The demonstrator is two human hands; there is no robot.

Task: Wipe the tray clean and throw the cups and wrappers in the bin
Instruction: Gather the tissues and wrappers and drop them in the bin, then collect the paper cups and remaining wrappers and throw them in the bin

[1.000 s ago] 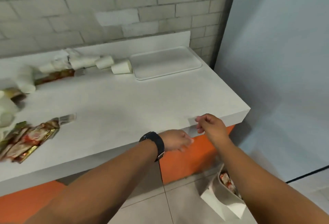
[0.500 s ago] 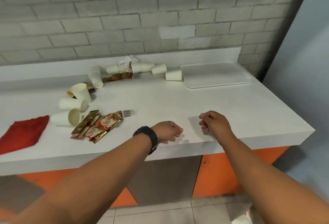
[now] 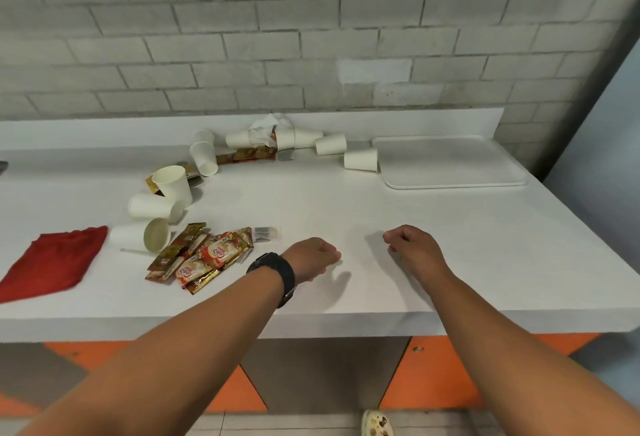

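- The left hand (image 3: 311, 257) hovers over the near part of the white counter (image 3: 346, 214), fingers loosely curled, nothing held; a black watch (image 3: 273, 274) sits on its wrist.
- The right hand (image 3: 414, 248) hangs beside it, a gap between the two, fingers likewise curled in and holding nothing.
- Just left of the left hand lies a heap of wrappers (image 3: 199, 257), red and gold sachets overlapping.
- Farther left of that heap, paper cups (image 3: 152, 207) lie tipped on their sides, one standing; more cups (image 3: 330, 144) and a crumpled tissue (image 3: 266, 126) trail along the back, well beyond both hands.
- A red cloth (image 3: 52, 264) lies flat at the far left, apart from the cups.
- The white tray (image 3: 450, 162) rests flat beyond the right hand, at the back right, one cup (image 3: 361, 159) touching its left edge.
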